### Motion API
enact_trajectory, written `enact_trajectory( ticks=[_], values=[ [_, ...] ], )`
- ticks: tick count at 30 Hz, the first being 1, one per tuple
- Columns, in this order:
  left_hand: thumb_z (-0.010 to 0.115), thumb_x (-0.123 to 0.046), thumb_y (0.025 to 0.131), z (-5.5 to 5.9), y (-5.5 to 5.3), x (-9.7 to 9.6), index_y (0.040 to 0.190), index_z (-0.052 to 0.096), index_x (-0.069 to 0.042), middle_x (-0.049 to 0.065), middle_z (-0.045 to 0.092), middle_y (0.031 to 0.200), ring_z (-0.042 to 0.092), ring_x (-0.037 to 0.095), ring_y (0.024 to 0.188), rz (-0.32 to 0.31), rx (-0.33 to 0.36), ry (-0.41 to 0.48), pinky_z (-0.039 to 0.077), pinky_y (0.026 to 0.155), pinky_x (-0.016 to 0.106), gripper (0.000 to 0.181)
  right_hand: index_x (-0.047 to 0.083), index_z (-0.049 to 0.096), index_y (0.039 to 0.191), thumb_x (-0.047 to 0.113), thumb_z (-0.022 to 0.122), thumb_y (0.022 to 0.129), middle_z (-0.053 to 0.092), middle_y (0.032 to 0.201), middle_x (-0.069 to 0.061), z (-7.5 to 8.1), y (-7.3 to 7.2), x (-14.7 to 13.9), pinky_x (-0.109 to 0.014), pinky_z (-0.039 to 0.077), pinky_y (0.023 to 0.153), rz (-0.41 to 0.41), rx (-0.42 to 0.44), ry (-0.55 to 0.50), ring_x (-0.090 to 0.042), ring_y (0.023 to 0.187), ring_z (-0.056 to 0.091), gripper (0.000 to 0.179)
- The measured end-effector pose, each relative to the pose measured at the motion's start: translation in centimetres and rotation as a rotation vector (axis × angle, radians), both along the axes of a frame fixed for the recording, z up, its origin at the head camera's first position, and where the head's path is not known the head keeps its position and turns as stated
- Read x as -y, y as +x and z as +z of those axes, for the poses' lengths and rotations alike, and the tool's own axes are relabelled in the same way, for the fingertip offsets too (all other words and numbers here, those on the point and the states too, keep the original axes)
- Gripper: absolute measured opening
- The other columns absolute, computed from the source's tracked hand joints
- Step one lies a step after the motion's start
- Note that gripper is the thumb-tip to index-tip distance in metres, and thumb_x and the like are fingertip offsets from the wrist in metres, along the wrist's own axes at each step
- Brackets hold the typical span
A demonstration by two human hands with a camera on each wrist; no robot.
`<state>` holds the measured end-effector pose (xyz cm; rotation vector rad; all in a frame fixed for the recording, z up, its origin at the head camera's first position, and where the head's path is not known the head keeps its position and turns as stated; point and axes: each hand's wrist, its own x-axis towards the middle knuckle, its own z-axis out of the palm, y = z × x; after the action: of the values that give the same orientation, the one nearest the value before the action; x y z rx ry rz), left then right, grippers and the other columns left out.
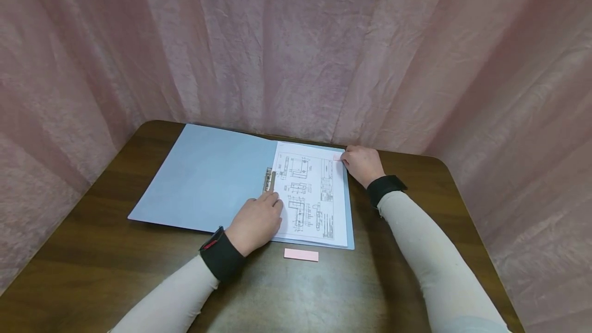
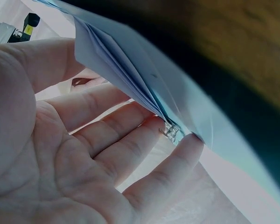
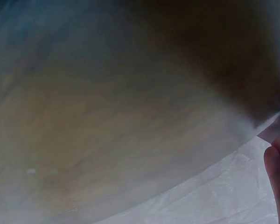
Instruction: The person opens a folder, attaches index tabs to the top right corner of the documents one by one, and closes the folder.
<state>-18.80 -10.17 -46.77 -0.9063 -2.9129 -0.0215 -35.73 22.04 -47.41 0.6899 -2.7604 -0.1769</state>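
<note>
A light blue folder (image 1: 208, 176) lies spread on the table, with a metal clip (image 1: 268, 180) along its spine. On its right side is a stack of white sheets (image 1: 309, 194), the top one a technical drawing. My left hand (image 1: 257, 220) rests on the lower left of the sheets, just below the clip. In the left wrist view its fingers (image 2: 130, 149) are stretched out along the sheets' edge. At the top right corner, my right hand (image 1: 363, 164) pinches a small pink sticky note (image 1: 337, 158), which overlaps the drawing's corner.
A pad of pink sticky notes (image 1: 301, 255) lies on the wooden table (image 1: 393, 292), just below the folder's lower edge. Pink curtains (image 1: 319, 50) hang behind the table and at both sides, close to its far edge.
</note>
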Motion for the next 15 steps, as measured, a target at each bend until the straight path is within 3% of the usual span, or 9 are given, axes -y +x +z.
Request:
enact_trajectory(
  ticks=[5, 15],
  values=[
    [0.08, -0.023, 0.103, -0.15, -0.04, -0.09, 0.129, 0.076, 0.003, 0.02, 0.072, 0.137, 0.068, 0.031, 0.13, 0.005, -0.003, -0.005, 0.063, 0.094, 0.05, 0.038, 0.013, 0.089, 0.109, 0.009, 0.083, 0.099, 0.076, 0.09, -0.008, 0.08, 0.13, -0.02, -0.037, 0.055, 0.066, 0.005, 0.001, -0.013, -0.022, 0.072, 0.063, 0.012],
    [0.081, -0.023, 0.102, -0.36, -0.01, -0.02, 0.127, 0.076, 0.004, 0.02, 0.073, 0.135, 0.068, 0.032, 0.13, -0.008, -0.019, 0.008, 0.063, 0.093, 0.051, 0.037, 0.013, 0.089, 0.114, 0.009, 0.082, 0.1, 0.079, 0.097, -0.008, 0.07, 0.18, -0.1, -0.039, 0.061, 0.074, 0.002, 0.027, -0.029, -0.023, 0.08, 0.07, 0.016]
  ],
)
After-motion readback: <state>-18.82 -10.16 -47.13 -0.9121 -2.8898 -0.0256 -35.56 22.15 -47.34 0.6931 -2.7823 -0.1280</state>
